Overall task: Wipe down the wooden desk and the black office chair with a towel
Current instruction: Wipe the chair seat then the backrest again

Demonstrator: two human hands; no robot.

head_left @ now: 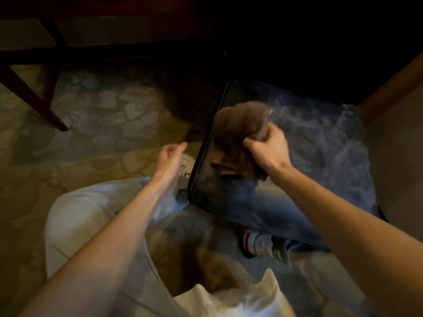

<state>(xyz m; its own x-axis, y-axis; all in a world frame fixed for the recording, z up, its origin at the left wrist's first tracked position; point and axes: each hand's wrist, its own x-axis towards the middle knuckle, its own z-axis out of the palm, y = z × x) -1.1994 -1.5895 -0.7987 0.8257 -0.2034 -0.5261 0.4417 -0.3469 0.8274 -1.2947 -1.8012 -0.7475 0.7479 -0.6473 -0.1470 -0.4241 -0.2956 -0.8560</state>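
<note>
My right hand [266, 148] grips a bunched brown towel [240, 124] and holds it against the black mesh panel of the office chair [206, 143]. The panel is see-through, and its thin black rim runs along the left side. My left hand [170, 156] hovers just left of that rim with relaxed fingers and holds nothing. The wooden desk's dark legs [29, 94] and crossbar stand at the upper left. The scene is dim and the towel is blurred.
A patterned carpet [103, 110] covers the floor. My legs in light trousers and jeans, with sneakers [261, 242], sit below the chair panel. A light wooden beam [389, 88] slants at the right edge. The area under the desk is dark.
</note>
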